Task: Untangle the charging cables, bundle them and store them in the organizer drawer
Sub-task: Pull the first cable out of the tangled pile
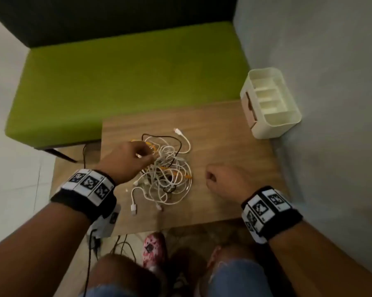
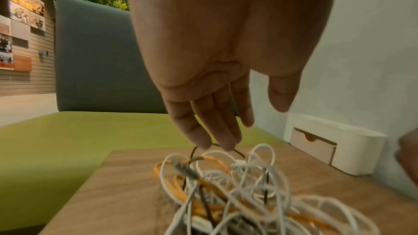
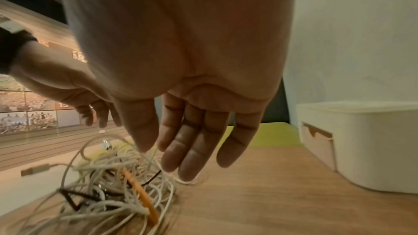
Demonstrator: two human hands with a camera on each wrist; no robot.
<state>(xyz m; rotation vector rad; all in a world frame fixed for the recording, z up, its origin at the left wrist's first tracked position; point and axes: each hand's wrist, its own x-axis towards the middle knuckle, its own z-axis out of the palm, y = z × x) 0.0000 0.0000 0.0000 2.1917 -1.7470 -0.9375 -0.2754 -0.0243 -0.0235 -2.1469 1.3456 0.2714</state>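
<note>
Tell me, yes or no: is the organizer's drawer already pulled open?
No; in the left wrist view the wooden drawer sits flush in the white organizer, closed.

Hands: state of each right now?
Left hand: open, fingers straight, reaching into the cable tangle, no grip on anything.
Right hand: open, fingers relaxed, holding nothing.

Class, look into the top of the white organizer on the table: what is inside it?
The white organizer shows open-top compartments split by dividers, with nothing visible in them. Its drawer is closed, so the drawer's contents stay hidden.
</note>
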